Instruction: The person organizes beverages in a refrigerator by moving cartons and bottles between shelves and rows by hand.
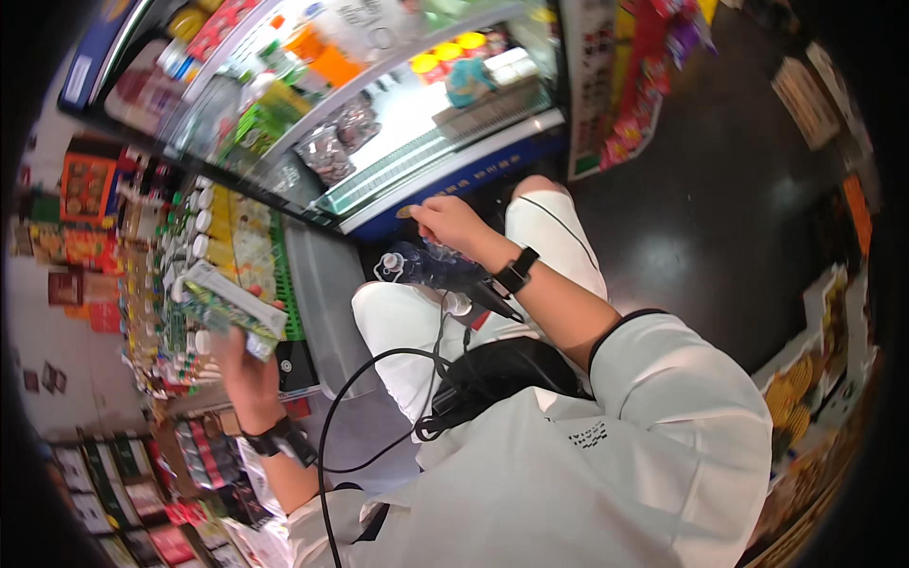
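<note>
My left hand [248, 380] grips a long green-and-white printed package [234, 305], raised on the left in front of shelved bottles. My right hand [454, 224] hovers before the lower front of a lit display refrigerator [454, 181]. Its fingers are curled, and whether anything is in them is unclear. Just below that hand, large clear plastic bottles [419, 266] lie between my knees; one has a white cap and a carrying ring. Inside the refrigerator, bagged dark food [330, 153] rests on the lowest level, with a teal bag [469, 82] and yellow-lidded jars [447, 51] farther right.
Bottles with white caps [202, 220] crowd the left side beside a green plastic basket [284, 284]. A translucent plastic bin [330, 284] stands next to the refrigerator. Hanging snack packets [639, 106] border the dark floor [682, 184]. A black cable [323, 440] loops across my lap.
</note>
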Demonstrator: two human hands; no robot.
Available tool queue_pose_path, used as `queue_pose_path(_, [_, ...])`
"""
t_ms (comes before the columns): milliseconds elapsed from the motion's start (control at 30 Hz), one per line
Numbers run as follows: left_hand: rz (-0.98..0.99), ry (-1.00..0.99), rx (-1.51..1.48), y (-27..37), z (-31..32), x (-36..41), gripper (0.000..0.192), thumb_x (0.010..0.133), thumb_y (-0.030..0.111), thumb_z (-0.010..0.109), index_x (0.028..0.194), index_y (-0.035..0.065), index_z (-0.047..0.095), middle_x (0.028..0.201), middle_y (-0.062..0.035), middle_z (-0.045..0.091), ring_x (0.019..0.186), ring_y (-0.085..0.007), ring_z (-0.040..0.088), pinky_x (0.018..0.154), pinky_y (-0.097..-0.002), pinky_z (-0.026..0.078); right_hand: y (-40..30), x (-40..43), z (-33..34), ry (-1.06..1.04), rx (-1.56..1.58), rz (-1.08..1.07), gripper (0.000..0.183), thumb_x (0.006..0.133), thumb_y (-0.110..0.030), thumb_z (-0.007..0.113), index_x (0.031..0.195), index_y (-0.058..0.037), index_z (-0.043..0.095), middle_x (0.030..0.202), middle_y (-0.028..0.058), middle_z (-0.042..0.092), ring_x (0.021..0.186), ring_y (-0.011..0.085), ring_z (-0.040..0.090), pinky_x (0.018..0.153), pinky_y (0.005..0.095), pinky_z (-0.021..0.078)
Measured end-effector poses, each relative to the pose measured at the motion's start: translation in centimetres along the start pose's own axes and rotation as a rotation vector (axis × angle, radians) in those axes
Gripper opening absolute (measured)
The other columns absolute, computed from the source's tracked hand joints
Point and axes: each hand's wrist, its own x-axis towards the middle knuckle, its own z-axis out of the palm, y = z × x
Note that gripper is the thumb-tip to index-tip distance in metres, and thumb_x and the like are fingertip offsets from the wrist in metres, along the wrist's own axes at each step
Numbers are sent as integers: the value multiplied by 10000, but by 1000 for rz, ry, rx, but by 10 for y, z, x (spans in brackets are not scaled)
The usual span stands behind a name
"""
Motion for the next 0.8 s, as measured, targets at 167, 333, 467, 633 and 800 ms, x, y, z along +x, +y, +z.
queue_pose_path(167, [-200,-122,93,-49,47,6,663,879,220,646,1410,23,303,1256,-173,535,1099,-280,574,927,-437,490,6,-17,-12,156,22,-112,401,899,-345,575,736,13,651,666,97,655,605,188,620,594,331,481])
queue_pose_path(333, [-277,-321,332,-85,114,16,448,888,158,624,1256,-4,424,1192,-176,590,1019,-232,619,881,-366,513,-2,-44,-43,201,-2,-260,400,885,-364,572,745,0,662,681,131,661,661,275,648,663,370,494])
queue_pose_path(467, [-375,-358,439,-100,151,22,479,871,132,640,1272,9,411,1102,-119,629,938,-176,633,820,-309,516,-3,-52,-53,202,58,-355,357,892,-356,614,874,-2,649,769,72,655,619,148,610,586,292,505])
queue_pose_path(633, [-369,-340,790,-104,178,14,583,815,158,718,1279,-7,407,974,-43,662,841,-98,623,720,-224,483,-9,-76,-66,-14,77,-267,734,820,-441,683,1328,24,430,1042,136,649,662,168,640,577,287,521])
queue_pose_path(800, [-217,-408,863,-108,178,11,674,758,180,777,1283,-29,409,985,-108,671,857,-140,637,729,-259,496,-15,-84,-63,-72,17,-305,800,757,-440,740,1327,27,427,1041,185,642,609,181,645,589,298,527])
